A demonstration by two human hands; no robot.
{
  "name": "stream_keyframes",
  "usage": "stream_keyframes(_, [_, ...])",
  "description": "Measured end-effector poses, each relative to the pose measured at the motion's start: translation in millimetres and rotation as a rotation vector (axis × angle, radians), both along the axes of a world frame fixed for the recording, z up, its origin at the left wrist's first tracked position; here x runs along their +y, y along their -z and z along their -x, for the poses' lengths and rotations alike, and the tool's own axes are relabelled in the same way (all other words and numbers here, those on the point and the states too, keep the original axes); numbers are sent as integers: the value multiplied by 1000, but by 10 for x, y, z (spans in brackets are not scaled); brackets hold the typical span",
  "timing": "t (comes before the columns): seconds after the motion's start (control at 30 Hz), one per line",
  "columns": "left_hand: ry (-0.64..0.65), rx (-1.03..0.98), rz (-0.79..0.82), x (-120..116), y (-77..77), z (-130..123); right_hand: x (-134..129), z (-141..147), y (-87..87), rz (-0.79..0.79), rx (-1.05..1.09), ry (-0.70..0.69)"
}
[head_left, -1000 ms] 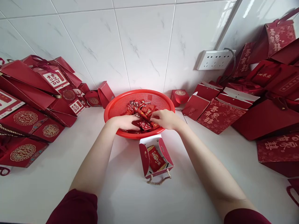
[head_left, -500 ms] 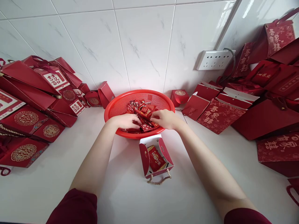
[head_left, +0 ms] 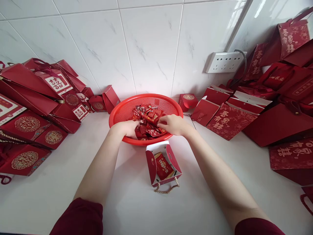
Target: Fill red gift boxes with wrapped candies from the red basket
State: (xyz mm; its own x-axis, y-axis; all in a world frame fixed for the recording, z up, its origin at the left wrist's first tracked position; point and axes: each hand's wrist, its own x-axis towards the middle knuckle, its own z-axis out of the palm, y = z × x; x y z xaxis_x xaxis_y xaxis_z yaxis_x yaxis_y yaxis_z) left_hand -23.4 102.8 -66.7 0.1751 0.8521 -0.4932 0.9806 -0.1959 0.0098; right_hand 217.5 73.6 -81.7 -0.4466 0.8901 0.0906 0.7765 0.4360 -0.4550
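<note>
A red perforated basket (head_left: pixel 122 112) holds a heap of small red packets (head_left: pixel 153 116). My left hand (head_left: pixel 129 128) reaches into the basket at the left side of the heap, its fingertips hidden among the packets. At the heap's right side is my right hand (head_left: pixel 172 124), thumb and fingers bent together at the packets; what they pinch, if anything, is too small to make out. Just in front of the basket stands an open red box (head_left: pixel 152 168) with a white inside and a rope handle, a red packet (head_left: pixel 164 167) lying in it.
Red boxes and bags (head_left: pixel 28 125) are piled at the left, and more red bags (head_left: pixel 231 120) at the right. A small red box (head_left: pixel 188 101) sits behind the basket's right edge. A socket strip (head_left: pixel 225 62) with a cable is on the tiled wall.
My left hand has shifted a little left and deeper into the packets, so its fingers are now hidden. My right hand has hardly moved. The open box has stayed in place.
</note>
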Motion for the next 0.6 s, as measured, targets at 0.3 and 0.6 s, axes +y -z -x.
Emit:
stream_keyframes(0.3, [-86, 111, 10, -60, -48, -103, -2, 7, -22, 9, -9, 3])
stream_keyframes(0.6, [26, 60, -25, 42, 24, -12, 20, -3, 22, 4, -5, -3])
